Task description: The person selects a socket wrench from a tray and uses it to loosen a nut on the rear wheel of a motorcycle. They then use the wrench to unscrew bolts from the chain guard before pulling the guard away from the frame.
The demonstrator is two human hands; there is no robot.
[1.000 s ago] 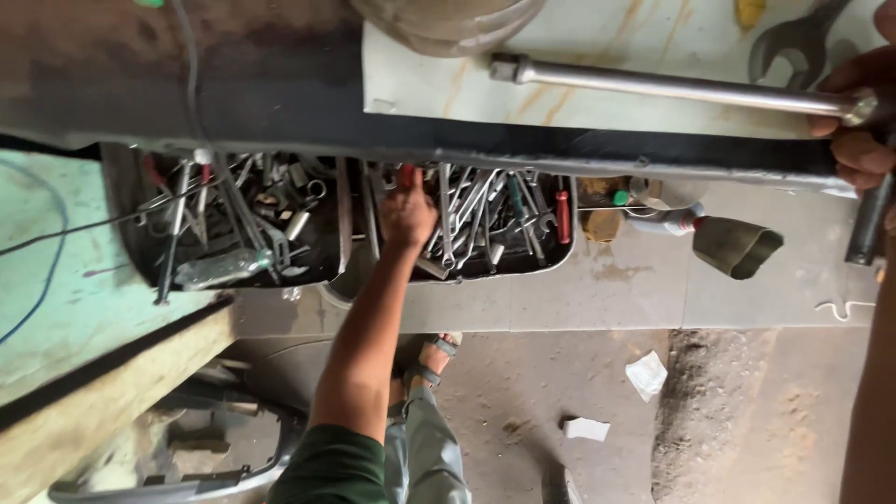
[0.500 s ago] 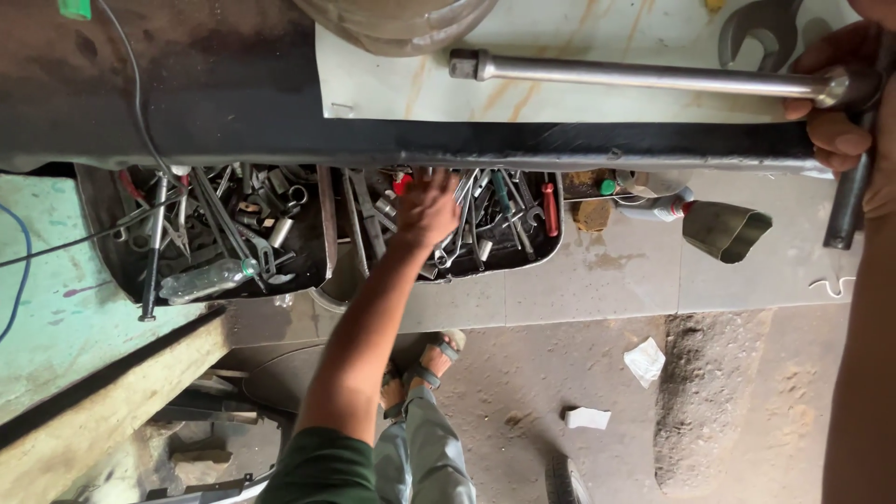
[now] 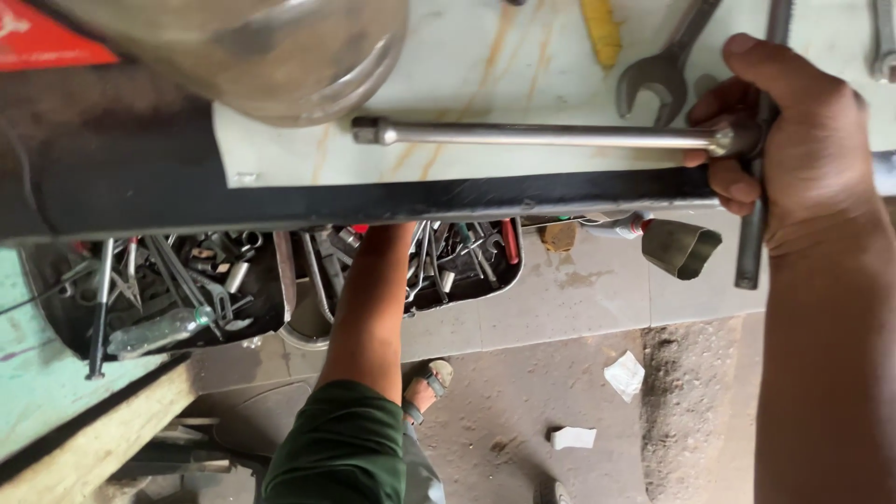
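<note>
One right hand [image 3: 793, 140] has its grip clamped on a long steel bar [image 3: 541, 136] lying on the worktop [image 3: 467, 56]. Left hand unseen. Below, another person's arm [image 3: 369, 308] reaches into a tool tray [image 3: 280, 280].

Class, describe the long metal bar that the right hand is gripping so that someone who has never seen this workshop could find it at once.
Start at the pale worktop with the black front edge. Along that edge lies a long steel bar, running from a knobbed left tip to the right hand that grips its other end. Unlike the open-ended spanner and yellow tool above it, it is a plain, round, straight rod.
</note>
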